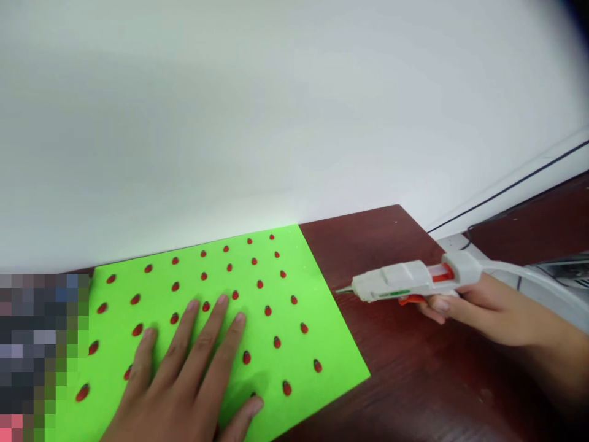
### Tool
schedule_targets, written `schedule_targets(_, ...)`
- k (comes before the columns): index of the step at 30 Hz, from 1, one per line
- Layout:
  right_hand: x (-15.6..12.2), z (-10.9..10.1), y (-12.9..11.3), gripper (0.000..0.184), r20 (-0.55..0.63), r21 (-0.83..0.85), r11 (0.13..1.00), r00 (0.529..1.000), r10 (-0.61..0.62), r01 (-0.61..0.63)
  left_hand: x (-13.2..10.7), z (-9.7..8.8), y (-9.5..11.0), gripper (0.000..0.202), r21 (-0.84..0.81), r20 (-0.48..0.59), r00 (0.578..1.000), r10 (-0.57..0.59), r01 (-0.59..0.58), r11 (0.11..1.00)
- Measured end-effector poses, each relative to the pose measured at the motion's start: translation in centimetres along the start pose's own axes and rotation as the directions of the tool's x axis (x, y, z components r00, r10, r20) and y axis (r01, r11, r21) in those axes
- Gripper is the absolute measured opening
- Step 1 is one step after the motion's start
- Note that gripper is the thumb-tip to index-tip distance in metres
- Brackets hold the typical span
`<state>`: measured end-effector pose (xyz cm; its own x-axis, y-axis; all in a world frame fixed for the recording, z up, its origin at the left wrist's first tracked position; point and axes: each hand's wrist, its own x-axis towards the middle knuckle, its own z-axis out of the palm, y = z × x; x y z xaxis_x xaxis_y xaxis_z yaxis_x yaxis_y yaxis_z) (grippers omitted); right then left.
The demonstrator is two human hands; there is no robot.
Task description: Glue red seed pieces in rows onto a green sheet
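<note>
While your right hand [478, 307] grips the white glue gun [396, 280], its long axis pointing left, nozzle [344, 290] just short of the green foam sheet's [304, 276] right edge, your left hand [179, 380] lies flat on that sheet, fingers [209, 337] spread open.

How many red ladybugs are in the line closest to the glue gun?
6. The red ladybugs sit in one line along the right edge of the green sheet: two near the far end, two in the middle, two near the front corner. None looks hidden.
</note>
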<state>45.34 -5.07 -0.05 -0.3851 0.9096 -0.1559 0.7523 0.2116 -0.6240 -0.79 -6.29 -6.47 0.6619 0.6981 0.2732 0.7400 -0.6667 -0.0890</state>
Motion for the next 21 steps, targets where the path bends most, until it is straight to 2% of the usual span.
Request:
schedule_targets(3,0.7,0.0,-1.4,0.030,0.013,-0.035,0.999,0.999,-0.042,0.042,0.2,0.0,0.0,0.084,-0.002,0.005,1.000,-0.008,0.008,1.000)
schedule_targets(8,2.1,0.1,-3.2,0.029,0.039,-0.061,0.989,0.990,-0.133,0.135,0.2,0.1,0.1,0.085,-0.002,0.008,1.000,-0.016,0.016,1.000)
schedule_targets(13,2.3,0.3,-3.3,0.028,0.086,-0.065,0.984,0.983,-0.161,0.167,-0.1,0.1,0.0,0.086,-0.006,0.017,1.000,-0.007,0.008,1.000)
schedule_targets(21,2.1,0.3,-3.2,0.021,0.068,-0.090,0.963,0.967,-0.248,0.253,0.1,-0.1,0.0,0.087,-0.011,0.023,1.000,-0.007,0.007,1.000)
